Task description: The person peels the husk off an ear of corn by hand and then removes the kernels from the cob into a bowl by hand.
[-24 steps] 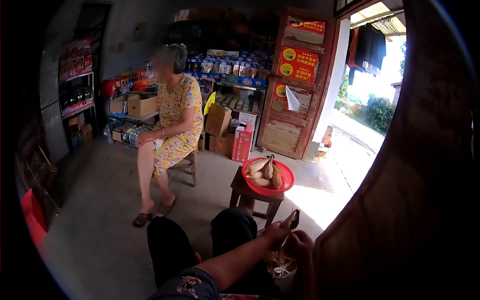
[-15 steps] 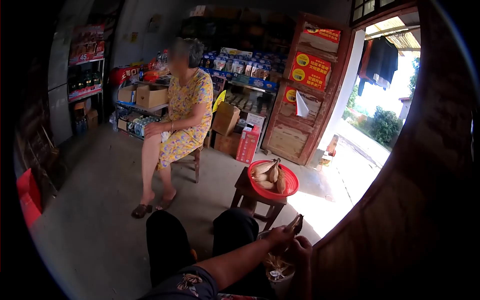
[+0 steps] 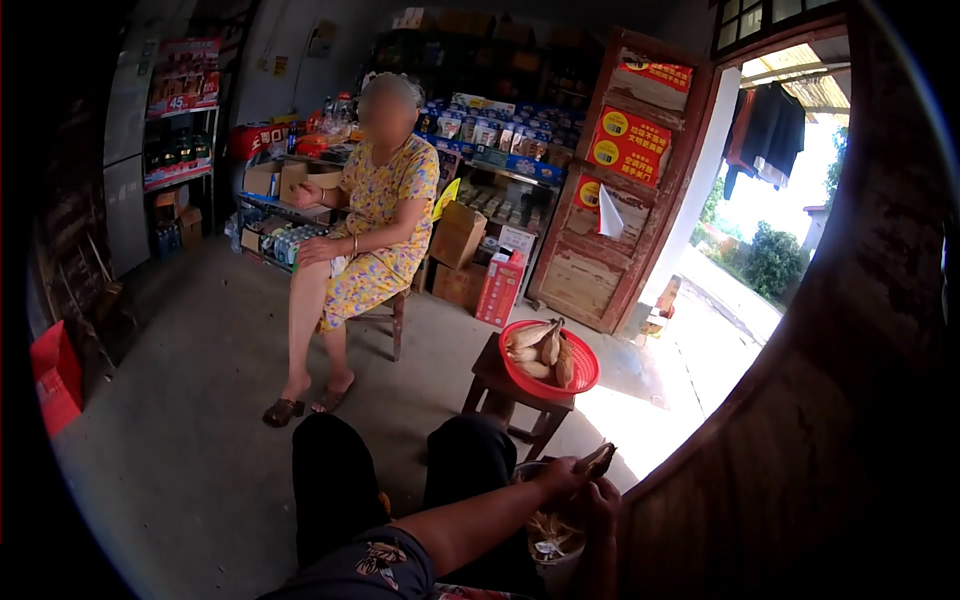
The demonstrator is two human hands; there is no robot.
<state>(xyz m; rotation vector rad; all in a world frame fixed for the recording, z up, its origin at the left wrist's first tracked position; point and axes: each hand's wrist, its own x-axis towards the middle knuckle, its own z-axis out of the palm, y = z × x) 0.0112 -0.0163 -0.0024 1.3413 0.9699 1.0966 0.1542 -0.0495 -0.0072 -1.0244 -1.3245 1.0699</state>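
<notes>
A smooth grey floor (image 3: 200, 400) of hard, matt finish spreads across the room, with a hard-edged patch of sunlight by the doorway. The tall panelled door (image 3: 620, 200) is wood, its reddish paint flaking to pale patches, with glossy red posters (image 3: 630, 146) stuck on it and one white corner curling away. Near the shelves sits a person (image 3: 385, 210) in thin yellow floral cloth, one hand on a knee and the other raised. Plain cardboard boxes (image 3: 457, 235) with square corners stand behind, just beside an upright red carton (image 3: 500, 288).

In front, a dark, square-legged wooden stool (image 3: 488, 374) bears a round red plastic basket (image 3: 590, 385) with perforated walls. Inside lie several tapered corn ears (image 3: 551, 348) in pale, papery husks. Below, partly hidden by the forearms, a round bin (image 3: 578, 553) holds crinkled, straw-coloured strips (image 3: 548, 528).

Above the bin, the left hand (image 3: 560, 480) is closed around a narrow ear (image 3: 598, 460), whose dark, ragged tip points up and to the right. The right hand (image 3: 602, 503) is close below it, fingers bent; shadow hides whether they pinch anything
</notes>
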